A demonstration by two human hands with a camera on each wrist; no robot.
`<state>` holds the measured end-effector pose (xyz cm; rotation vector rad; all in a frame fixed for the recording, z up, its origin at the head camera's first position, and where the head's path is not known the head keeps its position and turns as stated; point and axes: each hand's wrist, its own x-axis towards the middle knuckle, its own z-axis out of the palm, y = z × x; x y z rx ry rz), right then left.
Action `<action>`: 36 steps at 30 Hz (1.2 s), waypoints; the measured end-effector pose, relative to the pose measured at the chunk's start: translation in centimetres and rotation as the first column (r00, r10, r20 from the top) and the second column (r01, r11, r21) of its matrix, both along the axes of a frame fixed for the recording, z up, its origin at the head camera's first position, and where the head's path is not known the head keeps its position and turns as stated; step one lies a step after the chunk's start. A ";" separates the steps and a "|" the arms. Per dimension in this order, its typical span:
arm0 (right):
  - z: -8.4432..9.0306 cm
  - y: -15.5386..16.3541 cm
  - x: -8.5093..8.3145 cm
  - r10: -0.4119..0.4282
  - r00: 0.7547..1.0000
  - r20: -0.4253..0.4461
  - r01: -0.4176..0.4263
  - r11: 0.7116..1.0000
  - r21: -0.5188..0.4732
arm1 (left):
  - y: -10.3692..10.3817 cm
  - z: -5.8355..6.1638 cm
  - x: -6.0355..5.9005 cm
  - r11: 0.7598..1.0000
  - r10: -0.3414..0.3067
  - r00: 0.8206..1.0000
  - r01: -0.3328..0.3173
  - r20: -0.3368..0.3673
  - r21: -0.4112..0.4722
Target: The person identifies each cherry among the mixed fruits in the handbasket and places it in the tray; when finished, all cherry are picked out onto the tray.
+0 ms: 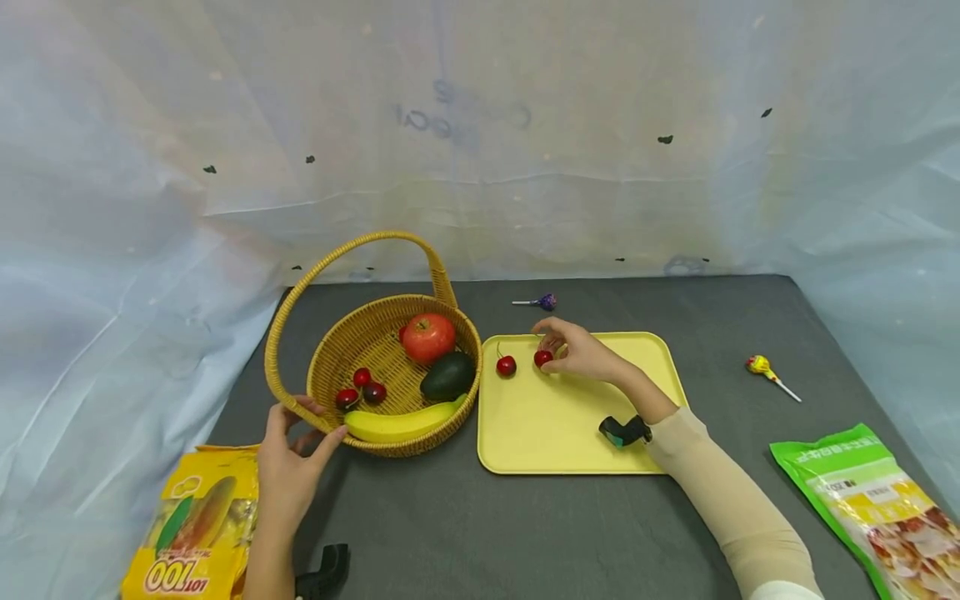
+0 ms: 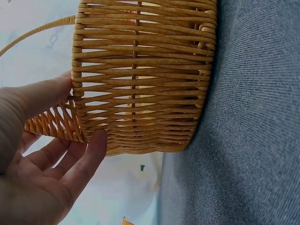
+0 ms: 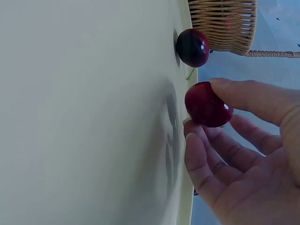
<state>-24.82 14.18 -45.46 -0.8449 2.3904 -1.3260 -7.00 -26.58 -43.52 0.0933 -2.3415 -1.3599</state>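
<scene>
My right hand [image 1: 588, 354] pinches a dark red cherry [image 3: 206, 105] between thumb and fingertips, low over the yellow tray [image 1: 555, 437]. A second cherry [image 1: 506, 366] with a stem sits on the tray to its left. At the near left side of the wicker basket [image 1: 397, 450], my left hand [image 1: 288, 467] grips the rim at the foot of the handle, thumb and fingers on either side in the left wrist view. Inside the basket lie a banana [image 1: 401, 425], a dark green avocado [image 1: 448, 377], a red round fruit [image 1: 429, 338] and several cherries [image 1: 373, 392].
A purple lollipop [image 1: 547, 302] lies behind the tray, and a yellow lollipop [image 1: 760, 364] to its right. Candy fills a yellow bag [image 1: 187, 525] at the left; a green packet [image 1: 862, 500] is at the right edge. Plastic sheeting [image 1: 480, 167] rises behind the dark tabletop [image 1: 450, 533].
</scene>
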 end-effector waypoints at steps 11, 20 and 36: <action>-0.4 0.3 -0.2 0.015 0.999 -0.052 -0.012 0.998 0.054 | 0.0 0.0 0.0 1.000 0.011 1.000 -0.011 0.015 -0.012; -0.7 1.4 -0.2 -0.015 0.998 -0.057 0.018 0.999 0.048 | 0.0 -0.1 -0.1 0.999 0.029 0.999 -0.028 0.022 -0.023; -0.8 1.4 -0.1 -0.028 0.999 -0.033 0.030 0.997 0.068 | -0.1 -0.1 -0.1 0.999 0.026 1.000 -0.026 0.014 -0.037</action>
